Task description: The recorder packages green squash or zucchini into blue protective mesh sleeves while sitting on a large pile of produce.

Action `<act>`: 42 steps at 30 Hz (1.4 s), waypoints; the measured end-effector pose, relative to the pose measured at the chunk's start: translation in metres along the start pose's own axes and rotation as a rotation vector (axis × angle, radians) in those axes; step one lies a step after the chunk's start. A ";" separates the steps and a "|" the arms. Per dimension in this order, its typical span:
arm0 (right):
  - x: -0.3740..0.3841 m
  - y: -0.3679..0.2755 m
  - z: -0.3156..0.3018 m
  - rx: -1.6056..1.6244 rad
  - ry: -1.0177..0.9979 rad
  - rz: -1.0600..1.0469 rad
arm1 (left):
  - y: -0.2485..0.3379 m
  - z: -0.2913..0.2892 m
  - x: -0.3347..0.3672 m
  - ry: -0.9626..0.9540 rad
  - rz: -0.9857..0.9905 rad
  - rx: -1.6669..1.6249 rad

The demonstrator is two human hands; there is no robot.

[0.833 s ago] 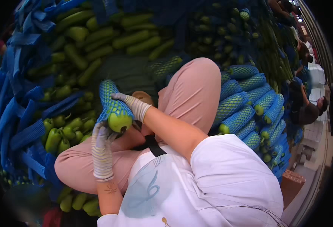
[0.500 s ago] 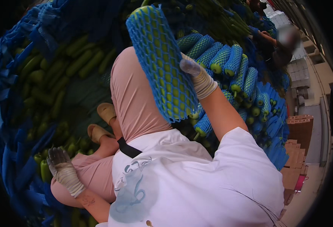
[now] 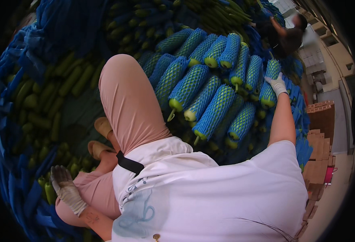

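My right hand (image 3: 279, 85), in a pale knit glove, reaches out to the right with its fingers round a long green gourd (image 3: 268, 93) in a blue foam net sleeve. That gourd lies at the right end of a stack of sleeved gourds (image 3: 217, 107), some with stems poking out. On my left knee rests my left hand (image 3: 67, 187), also gloved, its fingers stretched out and nothing in them. Green gourds (image 3: 48, 189) without sleeves lie right beside its fingertips.
Bare green gourds (image 3: 82, 78) fill the left side, bordered by heaped blue foam sleeves (image 3: 8, 109). More sleeves (image 3: 302, 151) lie right of the stack. Another person (image 3: 284, 36) works at the upper right. Brown cardboard boxes (image 3: 316, 151) stand along the right edge.
My right hand has moved from above my right knee, where it held a sleeved gourd up close, out to the right end of the stack. My left hand stays on the knee.
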State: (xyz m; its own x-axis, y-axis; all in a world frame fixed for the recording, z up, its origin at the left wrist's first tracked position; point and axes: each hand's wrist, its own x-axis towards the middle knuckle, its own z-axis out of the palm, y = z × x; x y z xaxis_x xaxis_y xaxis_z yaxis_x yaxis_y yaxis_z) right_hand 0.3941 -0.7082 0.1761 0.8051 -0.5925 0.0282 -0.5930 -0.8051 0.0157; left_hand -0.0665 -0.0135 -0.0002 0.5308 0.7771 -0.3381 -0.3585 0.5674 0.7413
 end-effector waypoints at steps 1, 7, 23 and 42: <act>0.015 0.003 0.023 -0.110 -0.084 -0.021 | 0.000 -0.002 -0.002 0.024 0.014 -0.003; 0.050 -0.042 0.020 -0.299 -0.017 -0.174 | -0.001 0.007 -0.018 -0.042 0.108 0.072; -0.573 -0.481 0.148 0.065 -0.665 -2.406 | -0.019 0.014 0.005 0.207 0.089 0.059; -0.651 -0.450 0.165 0.670 -1.988 -0.977 | -0.003 0.063 0.025 0.285 0.663 1.234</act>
State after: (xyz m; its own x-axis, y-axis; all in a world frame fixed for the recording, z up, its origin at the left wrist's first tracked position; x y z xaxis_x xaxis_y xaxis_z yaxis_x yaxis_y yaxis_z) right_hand 0.1392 0.0344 -0.0145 0.0053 0.8911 -0.4539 -0.4070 -0.4127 -0.8149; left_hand -0.0036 -0.0128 0.0258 0.3092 0.9115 0.2711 0.4890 -0.3969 0.7768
